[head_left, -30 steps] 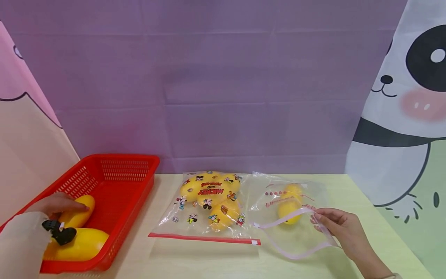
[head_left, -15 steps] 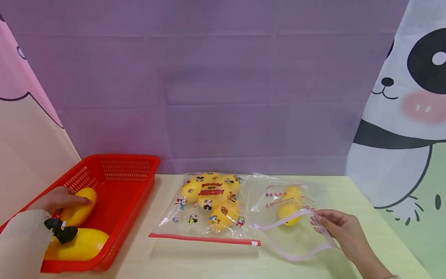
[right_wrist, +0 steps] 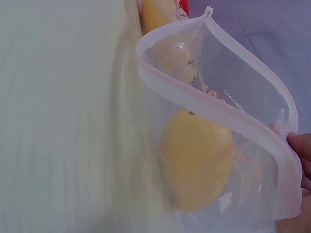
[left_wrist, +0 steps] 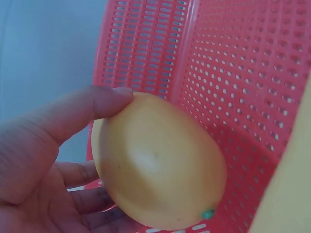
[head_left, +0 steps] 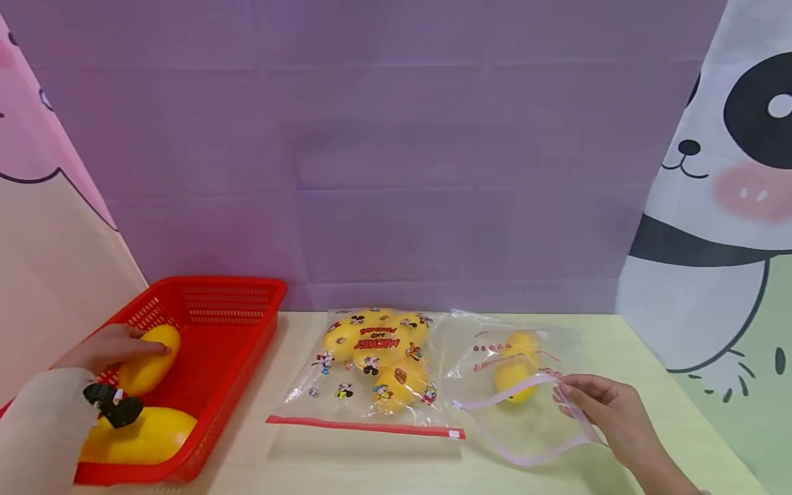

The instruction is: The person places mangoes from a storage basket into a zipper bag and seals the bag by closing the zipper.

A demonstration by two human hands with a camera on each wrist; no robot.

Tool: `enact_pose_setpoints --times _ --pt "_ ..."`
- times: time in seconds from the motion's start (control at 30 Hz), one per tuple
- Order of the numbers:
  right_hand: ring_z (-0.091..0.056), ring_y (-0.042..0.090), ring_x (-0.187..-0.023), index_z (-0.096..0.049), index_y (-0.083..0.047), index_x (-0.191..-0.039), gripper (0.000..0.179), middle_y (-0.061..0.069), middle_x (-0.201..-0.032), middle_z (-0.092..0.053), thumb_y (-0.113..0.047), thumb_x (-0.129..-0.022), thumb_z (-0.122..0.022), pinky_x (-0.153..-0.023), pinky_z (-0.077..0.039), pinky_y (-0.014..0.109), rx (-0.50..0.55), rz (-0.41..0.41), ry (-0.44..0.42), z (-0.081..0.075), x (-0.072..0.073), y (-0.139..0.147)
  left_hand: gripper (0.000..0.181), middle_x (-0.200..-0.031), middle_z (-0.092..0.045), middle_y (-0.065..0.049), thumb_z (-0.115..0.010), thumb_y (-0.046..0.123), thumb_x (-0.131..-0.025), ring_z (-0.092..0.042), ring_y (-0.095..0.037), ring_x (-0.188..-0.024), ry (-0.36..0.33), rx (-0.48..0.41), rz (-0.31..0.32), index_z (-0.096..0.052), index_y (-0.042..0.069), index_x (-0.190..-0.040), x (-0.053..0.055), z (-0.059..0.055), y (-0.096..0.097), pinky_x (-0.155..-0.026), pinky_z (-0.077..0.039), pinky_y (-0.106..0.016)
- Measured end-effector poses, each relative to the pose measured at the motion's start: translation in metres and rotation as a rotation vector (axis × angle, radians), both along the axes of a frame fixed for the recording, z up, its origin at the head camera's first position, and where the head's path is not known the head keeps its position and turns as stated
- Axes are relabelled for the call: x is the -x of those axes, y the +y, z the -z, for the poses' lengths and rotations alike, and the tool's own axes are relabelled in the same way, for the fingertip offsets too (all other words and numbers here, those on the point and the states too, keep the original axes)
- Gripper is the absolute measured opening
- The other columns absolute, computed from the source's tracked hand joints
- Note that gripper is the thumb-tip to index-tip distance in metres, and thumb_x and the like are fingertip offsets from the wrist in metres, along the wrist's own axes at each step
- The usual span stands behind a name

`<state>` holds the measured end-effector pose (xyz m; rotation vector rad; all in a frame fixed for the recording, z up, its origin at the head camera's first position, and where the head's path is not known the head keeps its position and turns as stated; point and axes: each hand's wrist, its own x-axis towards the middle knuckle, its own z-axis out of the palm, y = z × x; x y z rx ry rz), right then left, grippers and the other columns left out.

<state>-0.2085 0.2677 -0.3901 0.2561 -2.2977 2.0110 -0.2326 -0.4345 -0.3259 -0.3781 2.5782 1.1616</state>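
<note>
In the red basket my left hand grips a yellow mango, thumb on one side and fingers on the other. The left wrist view shows a small green stem at its end. Another, larger yellow fruit lies in the near end of the basket, partly behind the sleeve. My right hand pinches the edge of a clear zip bag, whose pale pink mouth gapes wide. Inside that bag rest yellow fruits, seen through the plastic.
Between basket and clear bag lies a printed zip bag with a red slider strip, full of several yellow fruits. All stand on a pale wooden table. A purple cloth hangs behind.
My left hand has lifted the mango slightly and shifted it a little to the right within the basket. My right hand keeps its hold on the clear bag's edge.
</note>
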Motion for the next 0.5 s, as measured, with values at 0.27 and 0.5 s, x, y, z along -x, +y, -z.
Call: enact_pose_setpoints --times 0.27,0.5 --pt "-0.07 0.01 -0.075 -0.072 -0.01 -0.092 0.011 -0.006 -0.082 -0.073 -0.006 -0.089 -0.063 -0.066 -0.057 0.026 0.001 0.003 -0.001 -0.001 -0.001 0.0 0.068 -0.097 -0.062 0.0 -0.062 0.046 -0.087 -0.061 -0.015 -0.086 0.034 0.039 0.03 -0.042 -0.006 -0.126 0.004 -0.008 0.007 -0.081 -0.055 -0.04" --pt "-0.07 0.009 -0.077 -0.071 -0.003 -0.096 0.011 -0.005 -0.084 -0.073 -0.007 -0.09 -0.062 -0.067 -0.057 0.026 -0.019 0.008 -0.012 0.001 -0.001 0.001 0.065 -0.095 -0.061 -0.001 -0.058 0.048 -0.089 -0.059 -0.016 -0.086 0.067 0.079 0.08 -0.045 -0.007 -0.122 0.007 -0.016 0.016 -0.081 -0.055 -0.038"
